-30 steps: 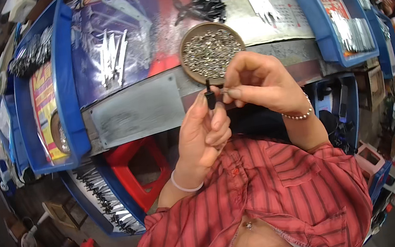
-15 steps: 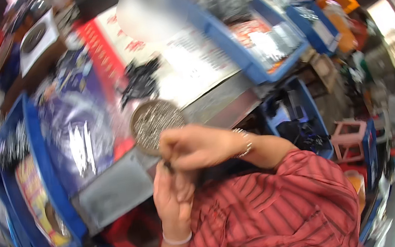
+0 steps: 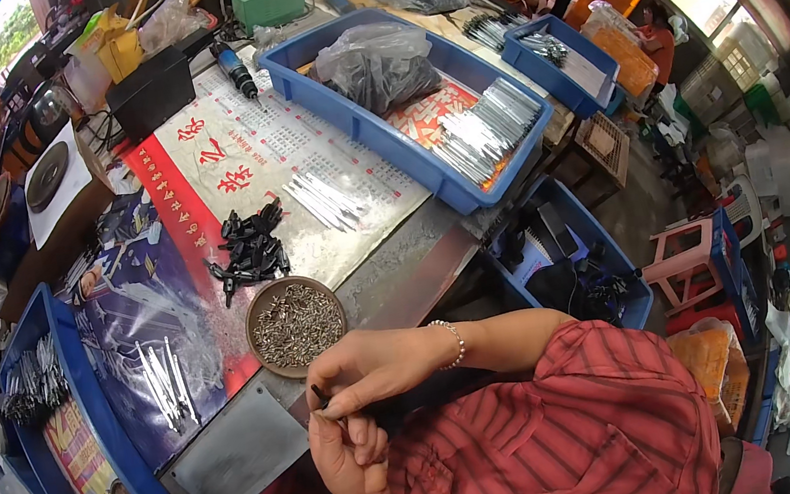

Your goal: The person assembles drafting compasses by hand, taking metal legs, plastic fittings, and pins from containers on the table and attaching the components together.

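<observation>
My right hand (image 3: 381, 365), with a beaded bracelet at its wrist, is closed in a pinch beside the table's near edge. Just below it, my left hand (image 3: 349, 461) is also closed, wearing a white band at the wrist. Between their meeting fingertips a small black piece (image 3: 320, 395) sticks out, mostly hidden by the fingers. Right beyond the hands stands a round brown bowl (image 3: 256, 352) full of small silver metal parts (image 3: 298, 323). Behind the bowl lies a loose heap of black plastic pieces (image 3: 252, 249).
Thin silver rods (image 3: 326, 201) lie on a printed sheet, and more (image 3: 168, 385) on plastic film at left. Blue trays stand left (image 3: 160, 482) and far right (image 3: 347, 117). A grey metal plate (image 3: 238, 456) lies at the near edge. A power screwdriver (image 3: 234, 69) rests farther back. People sit beyond.
The view has shifted and become sharp after a blurred moment. Both hands remain together at the small black piece, now lower in the picture, and the left fingers have curled in.
</observation>
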Demonstrator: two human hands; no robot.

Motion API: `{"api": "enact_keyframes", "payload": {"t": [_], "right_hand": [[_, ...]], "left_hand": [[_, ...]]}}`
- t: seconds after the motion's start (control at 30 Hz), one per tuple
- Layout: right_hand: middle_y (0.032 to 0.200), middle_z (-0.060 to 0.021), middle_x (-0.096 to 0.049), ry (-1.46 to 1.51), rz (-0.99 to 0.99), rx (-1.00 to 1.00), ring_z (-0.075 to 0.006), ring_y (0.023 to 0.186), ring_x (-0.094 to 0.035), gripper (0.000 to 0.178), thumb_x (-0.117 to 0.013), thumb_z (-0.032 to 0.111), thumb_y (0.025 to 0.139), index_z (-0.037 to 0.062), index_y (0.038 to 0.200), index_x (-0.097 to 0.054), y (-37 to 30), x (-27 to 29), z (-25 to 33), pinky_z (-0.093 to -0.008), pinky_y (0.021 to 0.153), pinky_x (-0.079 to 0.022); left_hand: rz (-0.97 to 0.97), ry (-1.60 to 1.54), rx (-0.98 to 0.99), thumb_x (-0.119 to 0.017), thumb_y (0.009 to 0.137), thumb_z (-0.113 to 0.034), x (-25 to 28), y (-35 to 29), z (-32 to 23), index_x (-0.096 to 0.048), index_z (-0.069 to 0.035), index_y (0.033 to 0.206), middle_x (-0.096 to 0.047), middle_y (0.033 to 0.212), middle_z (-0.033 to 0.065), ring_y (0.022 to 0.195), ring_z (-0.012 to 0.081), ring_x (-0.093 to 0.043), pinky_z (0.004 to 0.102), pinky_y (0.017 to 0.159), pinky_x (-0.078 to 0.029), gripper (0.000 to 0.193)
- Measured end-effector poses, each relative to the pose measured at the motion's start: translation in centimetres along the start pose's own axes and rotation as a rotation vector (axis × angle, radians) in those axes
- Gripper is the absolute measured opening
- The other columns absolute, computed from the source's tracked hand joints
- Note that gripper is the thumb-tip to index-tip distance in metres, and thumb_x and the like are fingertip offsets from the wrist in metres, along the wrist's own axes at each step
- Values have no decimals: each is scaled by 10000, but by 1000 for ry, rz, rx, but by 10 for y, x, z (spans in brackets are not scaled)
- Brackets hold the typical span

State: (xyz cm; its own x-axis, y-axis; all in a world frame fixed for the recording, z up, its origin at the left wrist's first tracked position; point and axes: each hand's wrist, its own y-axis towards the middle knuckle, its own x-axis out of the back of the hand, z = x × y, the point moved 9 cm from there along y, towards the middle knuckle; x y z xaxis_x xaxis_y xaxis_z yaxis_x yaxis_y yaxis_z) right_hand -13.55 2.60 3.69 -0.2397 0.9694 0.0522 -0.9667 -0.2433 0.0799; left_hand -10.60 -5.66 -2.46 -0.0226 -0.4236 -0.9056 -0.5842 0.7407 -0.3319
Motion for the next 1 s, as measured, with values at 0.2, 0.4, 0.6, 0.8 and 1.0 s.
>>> {"api": "enact_keyframes", "payload": {"t": [0.2, 0.4, 0.6, 0.8, 1.0], "right_hand": [[626, -58, -481, -12, -71, 27, -106, 598, -417, 292, -604, 228, 866, -17, 749, -494, -1, 5, 1, -294, 544, -375], [626, -28, -494, -77, -33, -40, -61, 615, -454, 243, -549, 218, 913, 5, 796, -529, 8, 7, -7, -255, 530, -387], [813, -88, -543, -810, -279, 236, -245, 720, -572, 175, -577, 199, 860, 35, 913, -546, 24, 35, 27, -381, 621, -458], [928, -144, -564, -1131, -146, 8, -307, 843, -606, 206, -627, 119, 733, -2, 890, -571, 51, 37, 4, -394, 700, -502], [896, -163, -596, -1277, -100, 27, -294, 800, -632, 147, -620, 94, 695, -7, 803, -628, 62, 30, -6, -376, 658, -520]], "left_hand": [[3, -97, 72, -375, 995, -288, -5, 4, 10, -472, -28, 1109, -424, 632, 11, 399, 49, -319, 178, 368, -261, 300], [-50, -164, 67, -343, 1004, -286, 3, 1, 5, -455, -24, 1092, -413, 640, 7, 398, 48, -313, 177, 370, -265, 298], [-32, -195, 128, -404, 981, -329, -3, -4, 9, -480, -32, 979, -404, 580, 20, 364, 63, -289, 196, 354, -250, 307], [-27, -183, 122, -410, 979, -332, 0, -6, 11, -463, -32, 947, -398, 574, 17, 362, 62, -286, 197, 347, -244, 306], [58, -173, 112, -375, 996, -288, -6, -7, 8, -451, -20, 994, -388, 586, 12, 375, 52, -299, 187, 352, -254, 279]]}}
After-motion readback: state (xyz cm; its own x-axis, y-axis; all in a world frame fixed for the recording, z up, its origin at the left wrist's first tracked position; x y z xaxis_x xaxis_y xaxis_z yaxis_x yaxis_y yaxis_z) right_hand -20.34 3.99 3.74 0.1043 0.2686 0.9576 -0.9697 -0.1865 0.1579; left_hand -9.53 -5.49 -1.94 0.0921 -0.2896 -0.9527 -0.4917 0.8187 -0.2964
